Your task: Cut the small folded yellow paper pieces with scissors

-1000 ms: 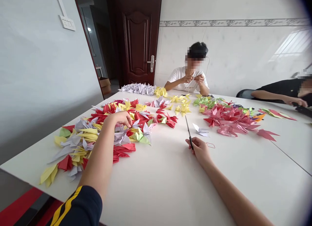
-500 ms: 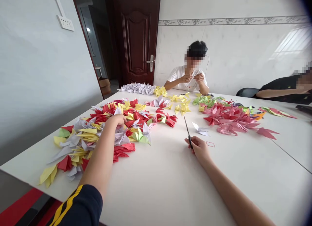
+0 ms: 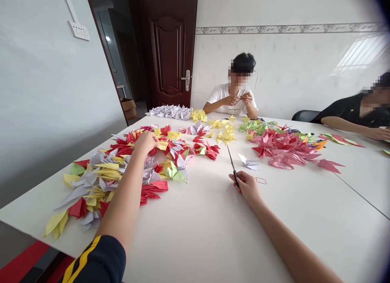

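Observation:
Deep in a heap of folded paper cranes (image 3: 117, 169), in red, yellow, lilac and green, my left hand (image 3: 146, 142) has its fingers curled in. A yellow paper crane (image 3: 163, 145) lies right at the fingertips; whether the fingers pinch it I cannot make out. My right hand (image 3: 248, 186) rests over the table with scissors (image 3: 235, 175) in its grip, blades together and pointing away from me. Just beyond that hand lies a single pale lilac crane (image 3: 248, 162). A thin red outline loop (image 3: 261, 180) sits on the tabletop beside the wrist.
Pink and red cranes (image 3: 284, 146) and green ones (image 3: 257, 125) are heaped at the right. Lilac cranes (image 3: 170, 112) and yellow cranes (image 3: 199, 115) line the far edge. Across the white table (image 3: 207, 230), a person (image 3: 234, 100) handles something small; another person (image 3: 350, 112) sits at the right.
My left hand has shifted slightly up within the heap, towards the yellow crane. My right hand keeps the scissors in place. The person at the right has lowered an arm to the table.

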Tool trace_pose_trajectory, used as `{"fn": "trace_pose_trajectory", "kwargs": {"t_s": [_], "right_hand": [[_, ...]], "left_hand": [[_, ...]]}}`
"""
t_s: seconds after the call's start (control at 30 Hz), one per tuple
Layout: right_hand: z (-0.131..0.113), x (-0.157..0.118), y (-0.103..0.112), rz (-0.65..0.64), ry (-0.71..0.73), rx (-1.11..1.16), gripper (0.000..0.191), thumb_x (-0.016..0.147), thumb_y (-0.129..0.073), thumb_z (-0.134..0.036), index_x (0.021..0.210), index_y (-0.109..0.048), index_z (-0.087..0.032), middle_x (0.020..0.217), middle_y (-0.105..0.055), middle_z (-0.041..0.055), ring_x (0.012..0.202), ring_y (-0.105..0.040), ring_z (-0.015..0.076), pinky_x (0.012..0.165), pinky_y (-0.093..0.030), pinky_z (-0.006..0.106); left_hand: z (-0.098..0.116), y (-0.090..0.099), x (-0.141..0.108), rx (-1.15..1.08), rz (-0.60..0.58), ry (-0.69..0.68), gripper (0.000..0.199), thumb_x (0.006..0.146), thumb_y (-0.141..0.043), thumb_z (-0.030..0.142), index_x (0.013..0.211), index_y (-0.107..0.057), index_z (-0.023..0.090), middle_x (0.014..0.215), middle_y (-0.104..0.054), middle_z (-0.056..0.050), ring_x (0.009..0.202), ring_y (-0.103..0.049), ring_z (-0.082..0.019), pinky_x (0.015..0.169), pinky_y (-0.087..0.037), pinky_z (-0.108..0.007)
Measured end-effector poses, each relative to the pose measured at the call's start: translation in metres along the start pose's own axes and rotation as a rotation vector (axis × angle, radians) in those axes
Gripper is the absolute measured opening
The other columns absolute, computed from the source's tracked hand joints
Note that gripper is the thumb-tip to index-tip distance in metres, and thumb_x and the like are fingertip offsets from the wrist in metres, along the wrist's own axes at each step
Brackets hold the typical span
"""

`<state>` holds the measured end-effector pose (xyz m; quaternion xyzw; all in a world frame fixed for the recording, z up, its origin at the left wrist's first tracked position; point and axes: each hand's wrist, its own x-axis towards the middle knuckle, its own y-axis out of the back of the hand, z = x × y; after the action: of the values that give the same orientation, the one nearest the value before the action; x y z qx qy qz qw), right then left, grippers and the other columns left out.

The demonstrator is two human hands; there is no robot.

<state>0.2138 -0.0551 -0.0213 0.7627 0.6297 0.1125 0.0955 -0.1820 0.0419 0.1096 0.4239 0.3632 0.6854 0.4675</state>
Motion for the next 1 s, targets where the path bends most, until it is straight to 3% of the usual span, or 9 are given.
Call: {"fn": "trace_pose_trajectory", "kwargs": {"t_s": [0.1, 0.23, 0.33, 0.5, 0.67, 0.77, 1.0], "right_hand": [[0.000, 0.000, 0.000, 0.005, -0.006, 0.011, 0.051, 0.066, -0.073, -0.068, 0.071, -0.057, -0.020, 0.058, -0.056, -0.0015, 0.044, -0.038, 0.0094, 0.045, -0.032, 0.025], [-0.002, -0.001, -0.001, 0.005, 0.009, 0.041, 0.052, 0.066, -0.073, -0.068, 0.070, -0.057, -0.019, 0.057, -0.055, -0.0013, 0.045, -0.039, 0.0095, 0.045, -0.033, 0.025], [-0.004, -0.003, -0.002, -0.008, 0.033, 0.057, 0.050, 0.067, -0.073, -0.067, 0.071, -0.058, -0.019, 0.057, -0.056, -0.0007, 0.046, -0.041, 0.0100, 0.044, -0.033, 0.024], [-0.005, -0.004, -0.003, -0.052, 0.031, 0.101, 0.048, 0.069, -0.073, -0.064, 0.070, -0.057, -0.019, 0.061, -0.061, 0.0010, 0.044, -0.044, 0.0099, 0.043, -0.034, 0.024], [-0.001, -0.002, -0.003, -0.089, 0.032, 0.125, 0.045, 0.073, -0.072, -0.061, 0.075, -0.058, -0.019, 0.070, -0.069, 0.0049, 0.046, -0.053, 0.0116, 0.043, -0.037, 0.023], [0.001, -0.001, -0.003, -0.132, 0.049, 0.129, 0.044, 0.070, -0.076, -0.058, 0.074, -0.055, -0.019, 0.075, -0.070, 0.0054, 0.053, -0.061, 0.0147, 0.044, -0.040, 0.023], [-0.001, -0.002, -0.003, -0.141, 0.037, 0.107, 0.042, 0.073, -0.074, -0.058, 0.078, -0.055, -0.020, 0.074, -0.068, 0.0031, 0.059, -0.065, 0.0173, 0.045, -0.042, 0.023]], "left_hand": [[0.021, 0.001, -0.007, -0.114, 0.048, -0.045, 0.008, 0.072, -0.073, 0.021, 0.079, -0.070, 0.020, 0.095, -0.072, -0.007, 0.087, -0.064, -0.023, 0.075, -0.046, -0.029], [0.061, -0.010, -0.026, -0.315, -0.101, -0.231, 0.006, 0.078, -0.067, 0.022, 0.083, -0.068, 0.019, 0.090, -0.072, -0.006, 0.079, -0.064, -0.019, 0.069, -0.044, -0.026], [0.094, -0.027, -0.047, -0.333, -0.258, -0.347, 0.010, 0.080, -0.063, 0.024, 0.087, -0.068, 0.019, 0.086, -0.070, -0.004, 0.069, -0.062, -0.017, 0.063, -0.042, -0.025], [0.132, -0.071, -0.088, -0.295, -0.375, -0.472, 0.023, 0.070, -0.058, 0.009, 0.083, -0.072, 0.020, 0.079, -0.068, -0.002, 0.074, -0.061, -0.017, 0.064, -0.041, -0.025], [0.141, -0.120, -0.119, -0.501, -0.325, -0.544, 0.023, 0.070, -0.057, 0.009, 0.085, -0.071, 0.019, 0.088, -0.068, -0.004, 0.073, -0.058, -0.015, 0.066, -0.042, -0.024], [0.140, -0.141, -0.127, -0.642, -0.367, -0.543, 0.019, 0.075, -0.055, 0.013, 0.089, -0.068, 0.018, 0.079, -0.064, -0.001, 0.067, -0.054, -0.013, 0.062, -0.040, -0.023], [0.135, -0.150, -0.130, -0.673, -0.390, -0.667, 0.013, 0.078, -0.054, 0.016, 0.084, -0.065, 0.019, 0.079, -0.058, -0.001, 0.070, -0.052, -0.014, 0.065, -0.038, -0.025]]}}
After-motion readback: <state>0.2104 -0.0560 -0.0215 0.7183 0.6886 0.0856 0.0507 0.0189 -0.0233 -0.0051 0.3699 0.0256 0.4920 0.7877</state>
